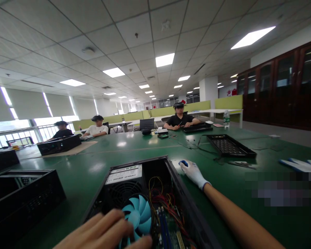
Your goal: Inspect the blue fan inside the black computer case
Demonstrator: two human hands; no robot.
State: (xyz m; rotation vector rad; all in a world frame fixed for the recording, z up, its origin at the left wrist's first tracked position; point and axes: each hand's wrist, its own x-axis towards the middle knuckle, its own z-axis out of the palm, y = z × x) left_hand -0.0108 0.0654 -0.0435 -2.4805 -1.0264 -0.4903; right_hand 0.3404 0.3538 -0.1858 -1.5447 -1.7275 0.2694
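Note:
An open black computer case [171, 176] lies in front of me. Inside it are a power supply with a white label [125, 173], a light-blue cooling fan [137, 214], blue memory slots [163, 224] and red and yellow cables [162, 197]. Bare and slightly blurred, my left hand [106, 230] hovers over the fan with fingers spread; whether it touches the blades I cannot tell. My right hand [193, 172] wears a white glove with blue fingertips and rests on the green table just right of the case. Its fingers are curled, and anything in them is hidden.
Another black case [26, 197] stands at my left. On the right lie a black perforated panel [230, 145], thin tools [242, 165] and a glove [302, 164]. Across the green table [111, 152] a person [180, 119] works, near a water bottle [226, 118]. Two more people sit far left.

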